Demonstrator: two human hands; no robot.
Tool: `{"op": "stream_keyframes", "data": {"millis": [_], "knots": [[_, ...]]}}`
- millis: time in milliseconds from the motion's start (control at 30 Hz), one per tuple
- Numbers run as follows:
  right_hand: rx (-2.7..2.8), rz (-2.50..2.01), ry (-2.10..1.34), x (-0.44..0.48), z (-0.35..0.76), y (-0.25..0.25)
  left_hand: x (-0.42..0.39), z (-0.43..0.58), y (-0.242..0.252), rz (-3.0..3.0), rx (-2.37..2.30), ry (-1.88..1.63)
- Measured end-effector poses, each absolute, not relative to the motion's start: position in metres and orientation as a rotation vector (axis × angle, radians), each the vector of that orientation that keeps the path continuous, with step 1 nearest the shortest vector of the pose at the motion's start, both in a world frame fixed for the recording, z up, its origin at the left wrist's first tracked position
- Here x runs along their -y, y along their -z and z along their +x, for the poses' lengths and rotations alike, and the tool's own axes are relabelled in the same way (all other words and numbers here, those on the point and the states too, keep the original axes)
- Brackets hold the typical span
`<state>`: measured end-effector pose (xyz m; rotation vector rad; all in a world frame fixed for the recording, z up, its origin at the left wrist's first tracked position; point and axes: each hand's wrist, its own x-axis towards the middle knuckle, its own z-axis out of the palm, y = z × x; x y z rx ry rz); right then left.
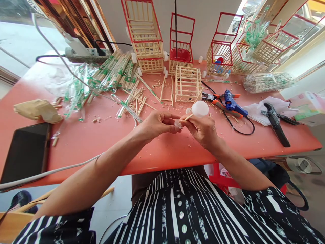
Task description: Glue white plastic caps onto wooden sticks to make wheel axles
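Note:
Over the front part of the red table, my two hands meet. My left hand (158, 126) pinches a small translucent white cap (178, 124) between thumb and fingers. My right hand (204, 130) is closed on a short wooden stick (189, 117), its near end at the cap; whether the two are joined I cannot tell. A round white disc (200, 108) shows just above my right hand, beside the stick, and part of another white piece (188, 110) peeks out behind the fingers. Just beyond stands a small stick-built crate (188, 84).
Right of my hands lie a blue glue gun (231, 101), orange-handled pliers (218, 103) and a black clamp (275, 123). Finished stick carts (144, 37) with red edges line the back. Wrapped chopsticks (114, 69), a phone (26, 149) and a white cable (73, 166) occupy the left.

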<state>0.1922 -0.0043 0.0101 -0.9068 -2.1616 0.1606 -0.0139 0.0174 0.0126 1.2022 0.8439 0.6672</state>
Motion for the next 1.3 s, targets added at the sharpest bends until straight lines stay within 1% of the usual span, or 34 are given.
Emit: {"op": "stream_keyframes", "data": {"millis": [1300], "knots": [[2.173,-0.963,-0.189,0.0047,0.1929,-0.0093,-0.0175,-0.0145,-0.0118,1.228,-0.818,-0.675]]}}
